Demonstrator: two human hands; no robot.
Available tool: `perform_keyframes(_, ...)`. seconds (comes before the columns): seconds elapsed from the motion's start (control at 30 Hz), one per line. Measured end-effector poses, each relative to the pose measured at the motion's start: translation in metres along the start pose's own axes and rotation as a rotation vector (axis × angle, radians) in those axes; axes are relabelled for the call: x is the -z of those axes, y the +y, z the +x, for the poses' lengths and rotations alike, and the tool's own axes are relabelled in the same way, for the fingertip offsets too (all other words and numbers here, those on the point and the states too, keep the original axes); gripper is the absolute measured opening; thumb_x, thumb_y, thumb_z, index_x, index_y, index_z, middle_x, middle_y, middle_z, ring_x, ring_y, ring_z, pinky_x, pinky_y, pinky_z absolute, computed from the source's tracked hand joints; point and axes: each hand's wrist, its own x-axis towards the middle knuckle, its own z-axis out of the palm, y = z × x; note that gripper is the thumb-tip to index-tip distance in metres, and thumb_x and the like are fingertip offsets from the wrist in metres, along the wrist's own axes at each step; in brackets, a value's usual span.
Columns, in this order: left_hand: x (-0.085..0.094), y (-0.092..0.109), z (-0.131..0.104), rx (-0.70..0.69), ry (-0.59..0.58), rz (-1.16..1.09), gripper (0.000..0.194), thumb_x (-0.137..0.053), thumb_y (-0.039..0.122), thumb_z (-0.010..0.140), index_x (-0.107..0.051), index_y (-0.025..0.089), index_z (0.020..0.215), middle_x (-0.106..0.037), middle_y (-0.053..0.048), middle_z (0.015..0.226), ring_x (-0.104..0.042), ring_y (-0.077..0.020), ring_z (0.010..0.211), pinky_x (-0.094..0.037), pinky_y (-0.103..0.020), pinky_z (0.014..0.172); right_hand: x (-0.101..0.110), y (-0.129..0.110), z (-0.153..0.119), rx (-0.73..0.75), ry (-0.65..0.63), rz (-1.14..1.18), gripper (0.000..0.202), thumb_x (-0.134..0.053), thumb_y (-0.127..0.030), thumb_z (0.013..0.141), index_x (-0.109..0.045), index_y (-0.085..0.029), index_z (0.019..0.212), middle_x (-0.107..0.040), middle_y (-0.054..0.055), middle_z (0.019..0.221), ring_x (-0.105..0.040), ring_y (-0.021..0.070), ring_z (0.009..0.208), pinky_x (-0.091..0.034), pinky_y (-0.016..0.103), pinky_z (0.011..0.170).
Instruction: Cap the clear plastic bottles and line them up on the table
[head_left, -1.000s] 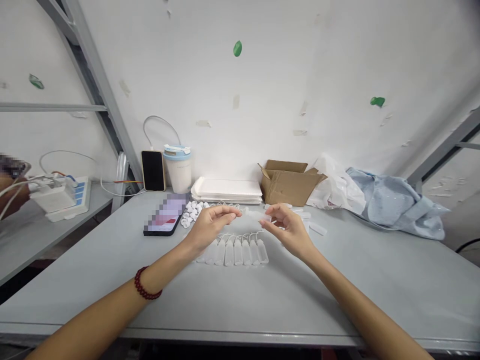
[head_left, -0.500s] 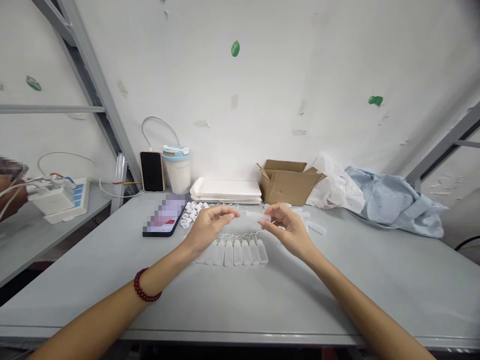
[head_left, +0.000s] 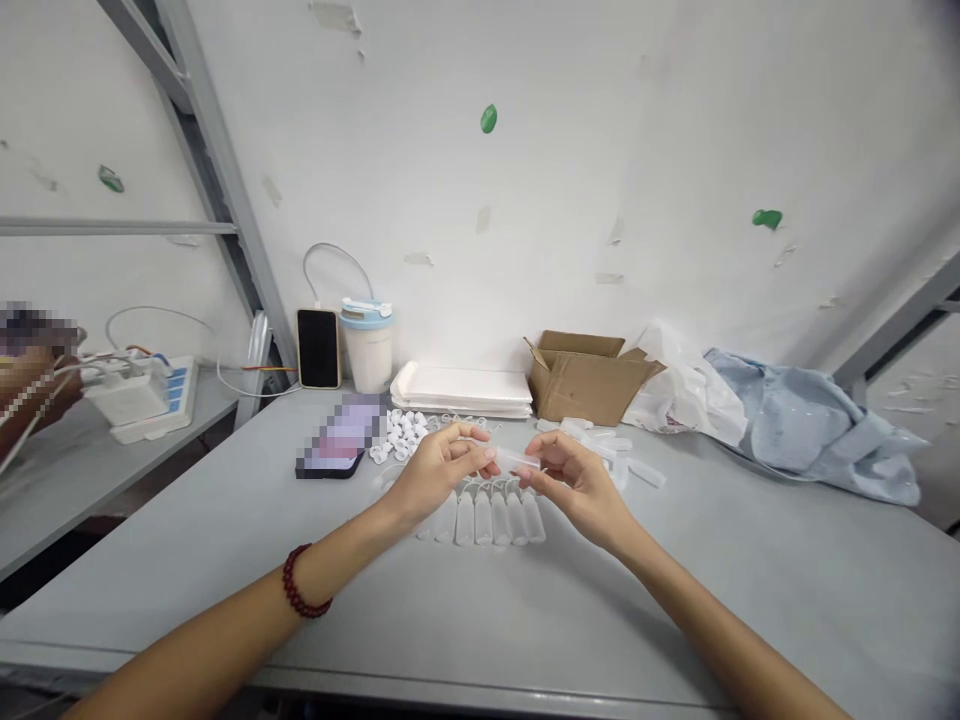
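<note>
One translucent bottle [head_left: 517, 459] is pinched at opposite ends by left hand [head_left: 441, 468] and right hand [head_left: 583, 485].

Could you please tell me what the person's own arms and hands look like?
No sleeves show on either arm. The left hand is ungloved, with a dark red beaded bracelet around that arm; the right hand is ungloved too.
</note>
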Motion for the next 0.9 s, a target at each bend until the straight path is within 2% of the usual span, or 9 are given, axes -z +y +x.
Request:
perform_keyframes(0.13, -0.001, 0.0, 0.001, 0.032, -0.034, -0.029, 0.021, -0.064, 0.033, 0.077, -0.065, 0.013, 0.085, -0.067, -0.004, 0.074, -0.06, -0.0147, 0.072, -0.044, -0.029, 0.074, -0.003, 0.003, -0.001, 0.041, -0.012, -0.032, 0.019, -0.057, -0.036, 0.084, -0.049, -0.02, 0.09, -0.057, -0.002, 0.065, -0.062, 0.0155, 0.064, -0.049, 0.028, 0.059)
perform_keyframes(0.2, -0.001, 0.0, 0.001, 0.059, -0.025, -0.07, 0.019, -0.064, 0.032, 0.077, -0.066, 0.013, 0.082, -0.066, -0.004, 0.073, -0.059, -0.0141, 0.071, -0.044, -0.028, 0.073, -0.006, 0.005, -0.002, 0.095, -0.005, -0.121, 0.015, -0.054, -0.034, 0.086, -0.049, -0.021, 0.092, -0.061, -0.001, 0.067, -0.063, 0.0156, 0.062, -0.048, 0.027, 0.057)
perform_keyframes(0.37, -0.005, -0.001, 0.001, 0.1, -0.022, -0.115, 0.018, -0.067, 0.031, 0.073, -0.066, 0.013, 0.07, -0.064, -0.004, 0.068, -0.055, -0.0123, 0.064, -0.045, -0.027, 0.066, -0.013, 0.013, -0.005, 0.408, 0.074, -0.652, 0.016, -0.047, -0.031, 0.091, -0.054, -0.02, 0.1, -0.068, 0.008, 0.084, -0.063, 0.0188, 0.067, -0.046, 0.029, 0.056)
perform_keyframes(0.43, -0.008, -0.002, 0.0, 0.117, -0.03, -0.13, 0.021, -0.067, 0.032, 0.074, -0.066, 0.012, 0.068, -0.063, -0.004, 0.068, -0.053, -0.0106, 0.06, -0.044, -0.025, 0.061, -0.015, 0.015, -0.006, 0.499, 0.062, -0.834, 0.018, -0.042, -0.028, 0.094, -0.057, -0.018, 0.099, -0.068, 0.009, 0.078, -0.062, 0.0198, 0.067, -0.044, 0.03, 0.057)
perform_keyframes(0.53, -0.011, -0.005, 0.0, 0.137, -0.009, -0.139, 0.026, -0.067, 0.037, 0.074, -0.065, 0.012, 0.066, -0.062, -0.003, 0.066, -0.05, -0.009, 0.054, -0.043, -0.025, 0.055, -0.017, 0.017, -0.007, 0.538, 0.034, -0.972, 0.023, -0.038, -0.025, 0.095, -0.059, -0.017, 0.099, -0.066, 0.008, 0.072, -0.06, 0.0187, 0.064, -0.042, 0.03, 0.057)
perform_keyframes(0.77, -0.016, -0.001, 0.001, 0.097, 0.025, -0.079, 0.028, -0.063, 0.038, 0.077, -0.061, 0.013, 0.065, -0.058, -0.002, 0.065, -0.051, -0.0107, 0.058, -0.042, -0.023, 0.053, -0.018, 0.019, -0.004, 0.424, 0.051, -0.893, 0.028, -0.034, -0.03, 0.096, -0.055, -0.016, 0.107, -0.067, 0.011, 0.079, -0.062, 0.0202, 0.066, -0.044, 0.03, 0.057)
perform_keyframes(0.83, -0.017, 0.004, 0.001, 0.069, -0.004, -0.031, 0.022, -0.061, 0.036, 0.077, -0.065, 0.014, 0.072, -0.059, -0.002, 0.068, -0.052, -0.0114, 0.059, -0.043, -0.023, 0.053, -0.015, 0.019, -0.002, 0.324, 0.074, -0.732, 0.028, -0.036, -0.033, 0.095, -0.052, -0.016, 0.109, -0.067, 0.01, 0.077, -0.063, 0.02, 0.064, -0.046, 0.03, 0.056)
perform_keyframes(0.9, -0.019, 0.007, 0.0, 0.027, -0.05, 0.055, 0.019, -0.061, 0.033, 0.078, -0.068, 0.015, 0.082, -0.062, -0.002, 0.072, -0.053, -0.012, 0.06, -0.044, -0.024, 0.054, -0.011, 0.016, 0.001, 0.185, 0.065, -0.443, 0.029, -0.038, -0.037, 0.094, -0.048, -0.016, 0.111, -0.067, 0.007, 0.074, -0.064, 0.0187, 0.065, -0.048, 0.03, 0.058)
